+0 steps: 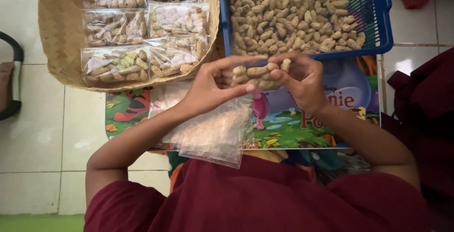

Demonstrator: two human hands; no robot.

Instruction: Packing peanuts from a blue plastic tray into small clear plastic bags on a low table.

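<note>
While both hands meet just near of the blue basket, a small clear bag of peanuts (pixel 257 73) sits pinched between them at the middle of the view. The left hand (pixel 213 86) has its grip narrow, fingers curled around the bag's left end with the thumb lying along the far edge; the right hand (pixel 302 81) closes on the right end, fingertips bent over the shells. The bag is lifted clear of a colourful cartoon-printed mat (pixel 302 123) that covers the low table below. A loose stack of empty clear plastic bags (pixel 213 132) lies on the mat under the left wrist, spilling toward the person's maroon shirt (pixel 260 199). At far right stands the blue plastic basket (pixel 378 19), filled with unshelled peanuts (pixel 288 14). At far left a round woven tray (pixel 59 33) holds several filled, sealed bags of peanuts (pixel 142 38) laid in rows. White floor tiles (pixel 42 118) show to the left, and a dark curved object (pixel 14 71) sits at the left edge.
</note>
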